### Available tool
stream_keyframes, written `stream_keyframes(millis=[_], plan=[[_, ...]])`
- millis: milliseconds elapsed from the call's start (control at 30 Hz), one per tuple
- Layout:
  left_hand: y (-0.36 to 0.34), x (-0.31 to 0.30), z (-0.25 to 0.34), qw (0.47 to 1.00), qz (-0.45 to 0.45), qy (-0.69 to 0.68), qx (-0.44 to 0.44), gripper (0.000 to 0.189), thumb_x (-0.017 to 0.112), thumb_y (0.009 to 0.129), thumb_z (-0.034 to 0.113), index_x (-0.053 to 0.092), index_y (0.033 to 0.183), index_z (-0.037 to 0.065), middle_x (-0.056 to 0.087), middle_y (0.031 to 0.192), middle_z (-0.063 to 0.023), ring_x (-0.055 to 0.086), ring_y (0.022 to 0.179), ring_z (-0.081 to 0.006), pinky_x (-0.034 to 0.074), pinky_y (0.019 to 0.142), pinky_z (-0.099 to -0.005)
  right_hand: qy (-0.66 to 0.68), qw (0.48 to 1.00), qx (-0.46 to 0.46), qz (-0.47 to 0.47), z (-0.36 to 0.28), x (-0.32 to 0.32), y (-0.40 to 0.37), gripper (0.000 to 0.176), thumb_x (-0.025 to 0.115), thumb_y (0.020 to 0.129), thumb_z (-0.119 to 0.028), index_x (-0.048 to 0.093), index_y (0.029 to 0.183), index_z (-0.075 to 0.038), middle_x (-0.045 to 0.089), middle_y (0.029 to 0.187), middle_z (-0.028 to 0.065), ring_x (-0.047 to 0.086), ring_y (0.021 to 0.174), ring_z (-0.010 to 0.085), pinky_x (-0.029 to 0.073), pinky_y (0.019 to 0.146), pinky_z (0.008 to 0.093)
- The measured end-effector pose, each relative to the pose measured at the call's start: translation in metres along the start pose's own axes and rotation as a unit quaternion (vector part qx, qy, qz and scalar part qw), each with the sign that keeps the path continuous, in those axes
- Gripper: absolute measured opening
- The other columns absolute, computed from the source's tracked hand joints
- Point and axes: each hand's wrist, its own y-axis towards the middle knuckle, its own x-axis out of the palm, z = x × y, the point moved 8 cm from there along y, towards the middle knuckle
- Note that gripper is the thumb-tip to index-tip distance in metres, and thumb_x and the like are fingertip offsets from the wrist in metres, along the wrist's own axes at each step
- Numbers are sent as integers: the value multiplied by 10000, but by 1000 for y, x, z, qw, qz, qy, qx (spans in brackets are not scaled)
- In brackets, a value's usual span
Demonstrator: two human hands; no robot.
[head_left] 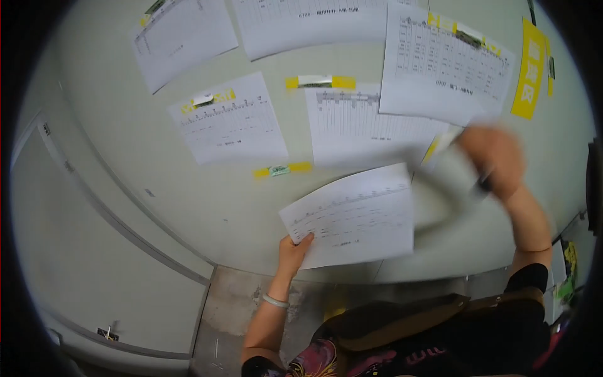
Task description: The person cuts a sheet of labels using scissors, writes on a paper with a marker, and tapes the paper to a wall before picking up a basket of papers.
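My left hand (294, 254) pinches the lower left edge of a printed paper sheet (358, 217), its thumb on the front. The sheet tilts in front of a pale wall and bends slightly. To the upper right, my right hand (493, 157) is smeared by motion, with its fingers curled. A short yellow-and-white strip (440, 144) sticks out from its fingers and is blurred as well. Just above the held sheet, another printed sheet (377, 129) hangs on the wall, partly covered by a larger printed sheet (446, 66).
More sheets, such as one at the left (229, 122), hang under yellow strips. A yellow strip with a green middle (281, 170) sticks to the wall beside a yellow sign (531, 69) farther right. A grey door (107, 245) stands at the left above concrete floor (235, 301).
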Motion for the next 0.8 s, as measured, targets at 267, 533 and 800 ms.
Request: stream_keyframes(millis=[267,533,800], plan=[[41,7,-4,995,-34,91,8,228,659,894,105,670,1062,-49,697,977,-78,612,832,-118,490,726,-272,104,991,-5,-89,-122,118,-76,213,633,725,-101,647,913,-2,619,880,64,578,626,148,442,478,270],[112,71,38,988,-124,41,84,260,654,892,106,657,1084,-69,705,1006,-108,632,900,-153,502,808,-299,-3,995,63,-74,-72,159,-78,269,610,739,-80,599,999,-11,576,922,48,570,657,158,462,497,286],[124,79,24,991,-104,31,81,253,645,896,95,658,1087,-71,703,1020,-110,632,912,-158,496,823,-296,-84,991,85,-68,-38,209,-87,221,632,704,-75,557,910,-44,519,856,25,538,623,136,447,483,273]])
